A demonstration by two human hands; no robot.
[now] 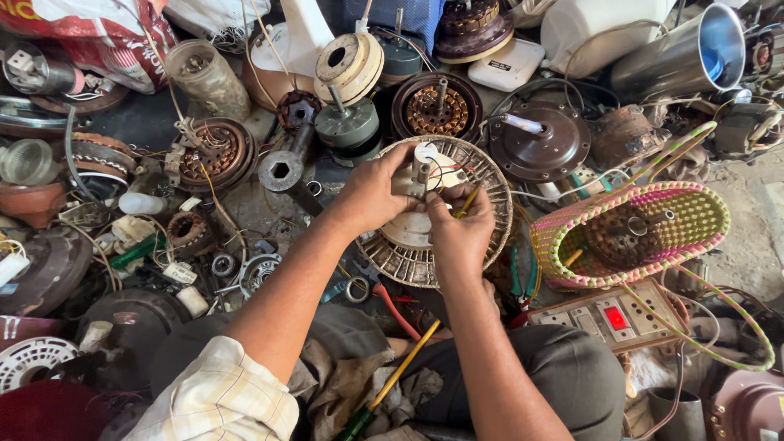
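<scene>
A round ceiling-fan motor [490, 175] with a slotted white-and-brown rim stands tilted in front of me, its central shaft [421, 170] pointing toward me. My left hand [371, 192] grips the motor near the shaft, with the thumb by the hub. My right hand [459, 224] is closed around a yellow-handled tool [469, 198] whose tip reaches the thin red and black wires at the hub. Both forearms stretch out over my lap.
Several fan motors and copper-wound stators [436, 108] crowd the floor behind. A woven pink-and-green basket [633, 233] lies at right by a switchboard with a red light [608, 317]. A yellow-shafted screwdriver [392, 380] rests on my lap, and pliers with red grips [392, 306] lie nearby.
</scene>
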